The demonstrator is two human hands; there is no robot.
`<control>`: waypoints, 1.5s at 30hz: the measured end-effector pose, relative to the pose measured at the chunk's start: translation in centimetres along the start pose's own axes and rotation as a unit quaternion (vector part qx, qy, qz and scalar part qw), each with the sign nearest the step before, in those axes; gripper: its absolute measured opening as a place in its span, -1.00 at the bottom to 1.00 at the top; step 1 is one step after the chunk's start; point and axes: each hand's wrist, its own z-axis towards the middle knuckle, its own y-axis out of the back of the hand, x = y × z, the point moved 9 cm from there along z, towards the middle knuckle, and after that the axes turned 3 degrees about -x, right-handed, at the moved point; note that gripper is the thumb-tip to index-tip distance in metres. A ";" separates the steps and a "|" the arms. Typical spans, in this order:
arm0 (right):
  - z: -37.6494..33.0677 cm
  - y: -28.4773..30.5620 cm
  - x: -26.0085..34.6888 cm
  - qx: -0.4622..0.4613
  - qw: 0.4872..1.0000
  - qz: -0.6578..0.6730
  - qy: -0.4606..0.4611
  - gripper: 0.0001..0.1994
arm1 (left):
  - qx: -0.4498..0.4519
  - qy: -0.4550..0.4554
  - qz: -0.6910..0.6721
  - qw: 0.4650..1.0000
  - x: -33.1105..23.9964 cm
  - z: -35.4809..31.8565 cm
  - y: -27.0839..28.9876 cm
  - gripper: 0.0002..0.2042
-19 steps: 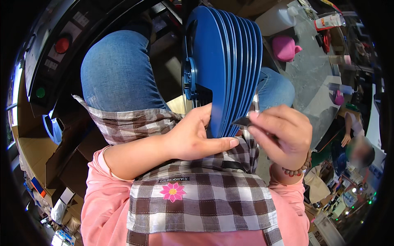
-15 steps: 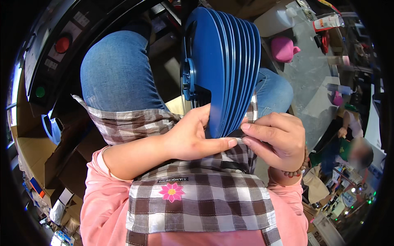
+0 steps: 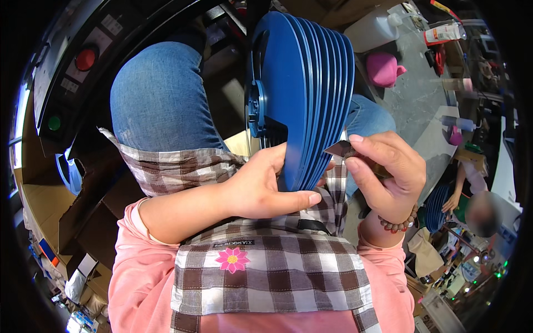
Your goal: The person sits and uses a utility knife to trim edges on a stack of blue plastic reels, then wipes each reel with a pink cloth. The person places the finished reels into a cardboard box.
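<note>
Clasping the discs (image 3: 302,100) at their lower end is the left hand (image 3: 258,187); right of the discs, the right hand (image 3: 395,175) pinches a dark blade (image 3: 337,148).

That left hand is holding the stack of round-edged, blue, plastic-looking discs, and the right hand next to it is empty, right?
Not quite: the right hand isn't empty. The head view shows it pinching a small, flat, dark, pointed piece. The left hand is indeed holding the stack of round-edged, blue, plastic-looking discs.
</note>
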 end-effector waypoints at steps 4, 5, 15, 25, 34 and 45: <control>-0.2 -0.1 -0.2 -0.001 1.000 0.008 -0.010 -0.69 | 0.000 0.025 -0.022 0.999 -0.1 -0.2 -0.2 -0.31; -0.2 -0.1 -0.2 0.000 1.000 0.012 -0.012 -0.69 | 0.001 0.026 -0.025 0.999 -0.1 -0.2 -0.2 -0.30; -0.3 -0.2 0.1 0.008 1.000 0.006 0.002 -0.70 | -0.018 0.014 -0.042 0.999 -0.2 -0.1 -0.1 -0.38; -0.4 -0.1 0.0 -0.002 1.000 0.011 0.003 -0.70 | 0.001 0.038 -0.051 0.998 0.2 -0.2 -0.3 -0.40; -0.4 0.2 0.0 -0.007 1.000 0.007 -0.004 -0.69 | 0.014 0.025 -0.039 0.999 0.0 -0.1 -0.5 -0.42; -0.5 0.2 -0.1 -0.010 1.000 0.014 -0.021 -0.70 | 0.010 0.047 -0.041 0.998 0.2 -0.1 -0.5 -0.40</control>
